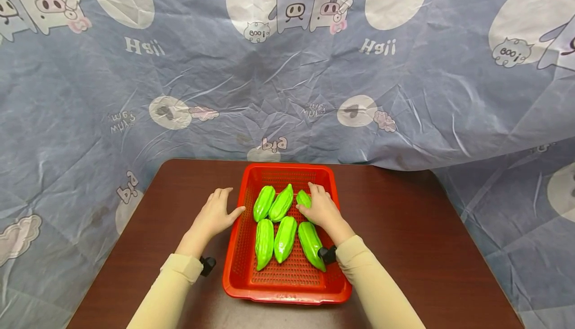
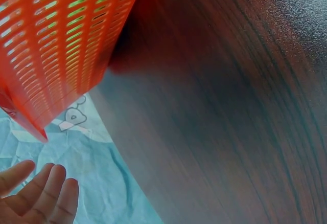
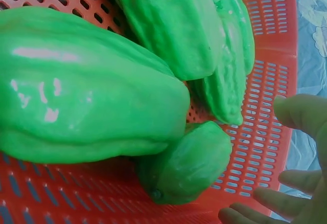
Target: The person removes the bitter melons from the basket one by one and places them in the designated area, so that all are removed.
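Note:
Several glossy green gourds, ridged like bitter melons, lie in two rows in a red plastic basket (image 1: pixel 287 297). My right hand (image 1: pixel 322 210) is over the basket's right side with fingers spread and overlaps the far right gourd (image 1: pixel 303 198) in the head view. The right wrist view shows nothing between those fingers, with a gourd (image 3: pixel 186 165) a little way off. Below my right wrist is the near right gourd (image 1: pixel 310 241). Outside the left rim, my left hand (image 1: pixel 213 217) has its fingers extended and thumb toward the rim, and it holds nothing.
The basket stands on a dark brown wooden table (image 1: pixel 395 229), with tabletop to its left and right. Behind the table hangs a grey-blue printed cloth (image 1: pixel 287 79). The basket's slotted wall (image 2: pixel 66 40) rises close to my left wrist.

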A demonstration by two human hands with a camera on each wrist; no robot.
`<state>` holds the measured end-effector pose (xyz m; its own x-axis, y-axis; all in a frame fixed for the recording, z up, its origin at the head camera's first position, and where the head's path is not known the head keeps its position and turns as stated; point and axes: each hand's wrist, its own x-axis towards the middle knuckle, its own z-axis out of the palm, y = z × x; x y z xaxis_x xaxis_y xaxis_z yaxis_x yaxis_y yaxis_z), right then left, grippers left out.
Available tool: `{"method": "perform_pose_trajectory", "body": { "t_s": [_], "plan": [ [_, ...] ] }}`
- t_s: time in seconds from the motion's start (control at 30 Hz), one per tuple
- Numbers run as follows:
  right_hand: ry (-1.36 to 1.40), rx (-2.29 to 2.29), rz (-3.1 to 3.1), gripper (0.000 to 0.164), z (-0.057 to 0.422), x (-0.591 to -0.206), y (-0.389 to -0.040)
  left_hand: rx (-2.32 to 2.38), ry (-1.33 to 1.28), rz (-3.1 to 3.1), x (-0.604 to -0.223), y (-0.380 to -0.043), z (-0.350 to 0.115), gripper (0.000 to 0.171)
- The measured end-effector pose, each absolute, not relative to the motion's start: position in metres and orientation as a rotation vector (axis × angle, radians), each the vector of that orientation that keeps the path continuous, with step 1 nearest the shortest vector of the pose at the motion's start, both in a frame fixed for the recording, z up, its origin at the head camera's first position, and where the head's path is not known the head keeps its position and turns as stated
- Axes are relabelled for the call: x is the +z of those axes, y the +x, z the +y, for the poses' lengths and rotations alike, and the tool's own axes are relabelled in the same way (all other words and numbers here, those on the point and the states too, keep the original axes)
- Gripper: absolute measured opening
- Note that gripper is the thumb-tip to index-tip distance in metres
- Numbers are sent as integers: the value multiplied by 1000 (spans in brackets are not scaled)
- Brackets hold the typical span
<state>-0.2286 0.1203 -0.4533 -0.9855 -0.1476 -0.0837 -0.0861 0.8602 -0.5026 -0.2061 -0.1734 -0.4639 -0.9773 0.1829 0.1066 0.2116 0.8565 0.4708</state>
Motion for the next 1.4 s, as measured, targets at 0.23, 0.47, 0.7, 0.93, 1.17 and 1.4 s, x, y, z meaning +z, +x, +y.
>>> {"method": "perform_pose_trajectory", "body": {
  "t_s": [0.23,0.47,0.7,0.93,1.17,1.4],
  "plan": [
    [-151,-771,2878,80,118,-459,-229,-816,-285,-2983,-466,-201,-174,71],
    [-102,-759,2862,80,120,-464,-230,-916,-252,-3006,-468,-195,-173,68],
    [-73,-732,2837,78,118,-470,-231,-999,-226,-3034,-470,-188,-172,62],
    [-37,-694,2816,76,116,-477,-233,-1090,-196,-3056,-471,-185,-170,56],
    [-33,-668,2819,73,114,-479,-235,-1250,-132,-3029,-471,-183,-168,49],
    [-27,-631,2836,69,113,-482,-237,-1323,-75,-2988,-476,-184,-165,47]
  ]
}}
